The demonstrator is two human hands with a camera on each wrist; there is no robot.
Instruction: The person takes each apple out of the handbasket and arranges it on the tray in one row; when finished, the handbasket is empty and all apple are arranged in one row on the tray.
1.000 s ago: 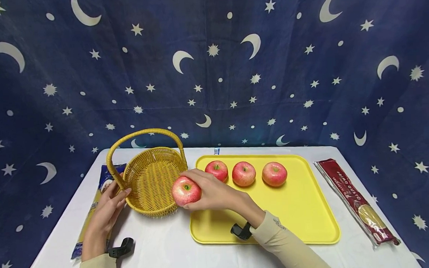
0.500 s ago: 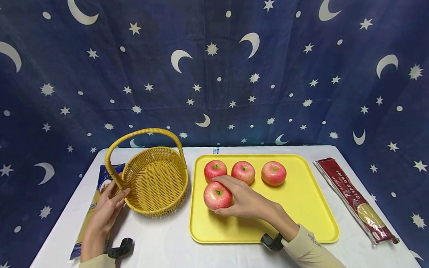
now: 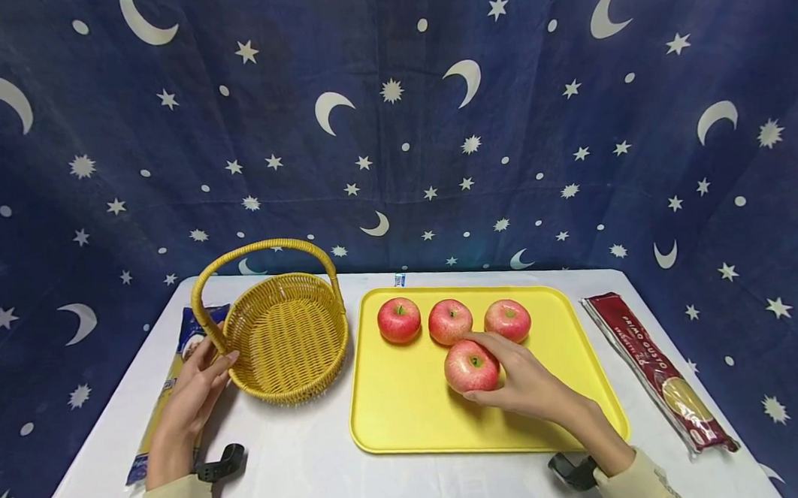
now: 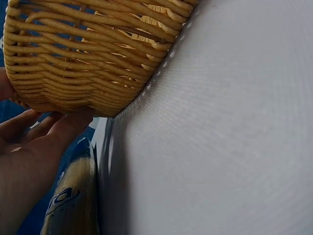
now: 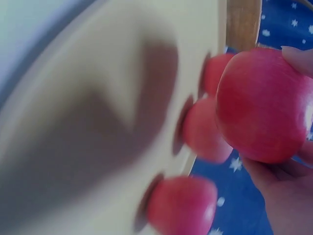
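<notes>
My right hand (image 3: 524, 378) grips a red apple (image 3: 471, 365) between thumb and fingers, over the middle of the yellow tray (image 3: 401, 425). In the right wrist view the held apple (image 5: 264, 105) is off the tray surface, and shadows fall on the tray. Behind it, three more apples sit in a row along the tray's far side: a left one (image 3: 399, 320), a middle one (image 3: 450, 320) and a right one (image 3: 508, 319). My left hand (image 3: 187, 403) holds the left side of a wicker basket (image 3: 288, 394), its fingers against the outer wall (image 4: 73, 88). The basket's inside shows no contents.
A blue-and-yellow pasta packet (image 3: 160, 419) lies partly under my left forearm. At the right, a dark red spaghetti packet (image 3: 659, 371) lies slanted beside the tray. The basket's tall handle (image 3: 263, 246) arches upward. A star-patterned curtain (image 3: 393, 129) hangs behind the white table (image 3: 302, 465).
My right hand has carried the apple rightward, from beside the basket's right rim to over the middle of the tray. My left hand and the basket have stayed in place.
</notes>
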